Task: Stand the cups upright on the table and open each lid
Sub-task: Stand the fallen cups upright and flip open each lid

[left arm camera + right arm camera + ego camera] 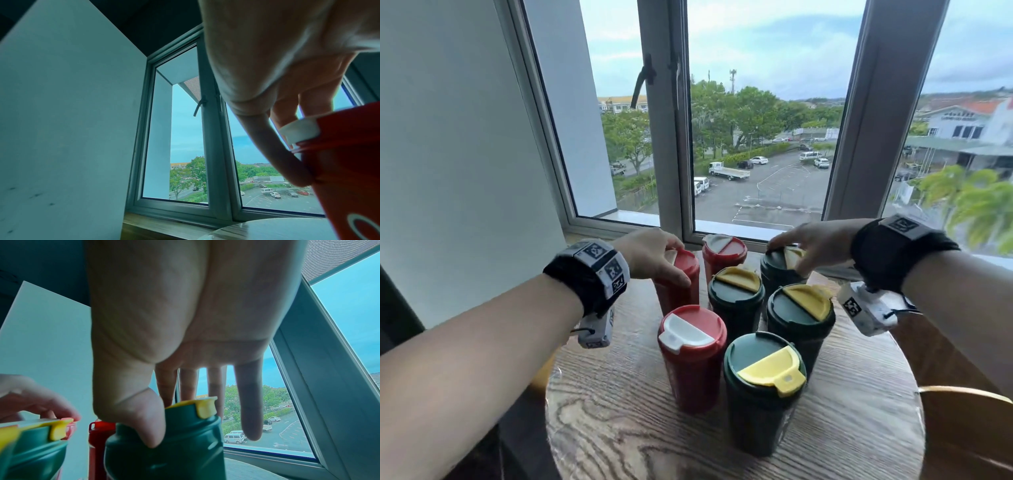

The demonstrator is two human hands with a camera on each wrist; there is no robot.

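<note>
Several cups stand upright in a cluster on the round wooden table (619, 428): red ones with white flaps, dark green ones with yellow flaps. My left hand (674, 263) grips the back-left red cup (676, 294) at its lid. In the left wrist view its thumb runs down the red cup (345, 162) and its fingers reach over the white tab (300, 131). My right hand (791, 253) holds the back-right green cup (774, 274) by the lid, thumb pressed on the side of the green cup (174, 451), fingers behind the yellow flap (203, 407).
Between and in front of my hands stand a red cup (724, 255), two green cups (736, 298) (801, 318), a front red cup (691, 356) and a front green cup (763, 387). The window frame (671, 137) rises right behind them. A wooden chair (962, 411) curves at the right.
</note>
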